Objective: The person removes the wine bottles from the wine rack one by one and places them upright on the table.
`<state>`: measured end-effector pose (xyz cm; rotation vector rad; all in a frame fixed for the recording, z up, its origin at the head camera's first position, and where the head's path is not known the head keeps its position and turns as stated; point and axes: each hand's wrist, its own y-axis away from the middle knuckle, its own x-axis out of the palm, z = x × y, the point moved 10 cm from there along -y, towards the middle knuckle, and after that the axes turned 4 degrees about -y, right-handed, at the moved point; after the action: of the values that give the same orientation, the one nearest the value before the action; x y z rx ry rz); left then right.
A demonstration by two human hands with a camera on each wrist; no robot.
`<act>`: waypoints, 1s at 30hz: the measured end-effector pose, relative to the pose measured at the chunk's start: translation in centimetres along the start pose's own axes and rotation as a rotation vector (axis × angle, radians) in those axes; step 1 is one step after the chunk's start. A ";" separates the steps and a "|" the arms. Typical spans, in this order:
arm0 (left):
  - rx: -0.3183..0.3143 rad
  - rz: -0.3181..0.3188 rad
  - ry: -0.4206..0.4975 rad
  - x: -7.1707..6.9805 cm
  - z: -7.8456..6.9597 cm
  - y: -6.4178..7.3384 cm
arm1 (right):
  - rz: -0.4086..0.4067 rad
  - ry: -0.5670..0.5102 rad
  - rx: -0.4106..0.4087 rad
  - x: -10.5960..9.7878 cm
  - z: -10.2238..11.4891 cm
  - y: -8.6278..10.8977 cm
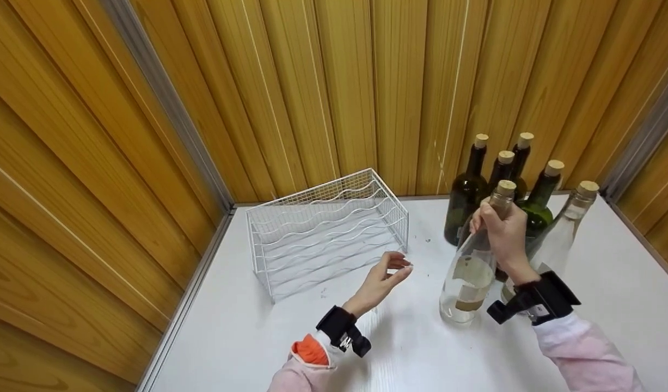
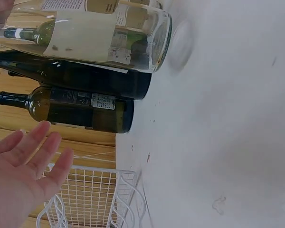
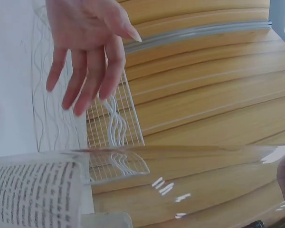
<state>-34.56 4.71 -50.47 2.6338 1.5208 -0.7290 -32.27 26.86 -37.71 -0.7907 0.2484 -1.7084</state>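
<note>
My right hand [image 1: 505,231] grips a clear glass bottle [image 1: 470,272] around its neck, just under the cork [image 1: 506,188]. The bottle leans a little, its base close over the white table; a torn pale label shows on its side. In the right wrist view, a printed label [image 3: 33,194] on clear glass fills the lower left. My left hand [image 1: 380,280] hovers left of that bottle with relaxed fingers and holds nothing. Beyond the left fingertips stands a white wire rack [image 1: 396,223] with wavy shelf wires and no bottles in it.
Several corked dark green bottles [image 1: 464,201] stand upright at the back right, behind my right hand. Another clear bottle [image 1: 562,239] with a cork stands to the right, partly covered by my wrist. Wood-look panels [image 1: 344,98] wall the table [image 1: 214,337] at the back and sides.
</note>
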 end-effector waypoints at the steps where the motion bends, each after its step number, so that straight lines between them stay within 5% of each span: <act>1: 0.005 0.001 -0.004 0.0 0.0 0.0 | -0.002 -0.005 -0.002 -0.3 0.0 -0.1; 21: -0.034 -0.031 -0.092 -0.6 -0.1 0.5 | 0.058 -0.068 -0.182 -3.0 0.7 -0.3; 30: -0.031 -0.026 -0.083 -0.7 0.4 0.4 | 0.076 -0.072 -0.198 -3.4 0.5 -0.2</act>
<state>-34.67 3.80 -50.63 2.5321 1.5352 -0.7993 -31.77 30.21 -38.48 -0.9740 0.3974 -1.5974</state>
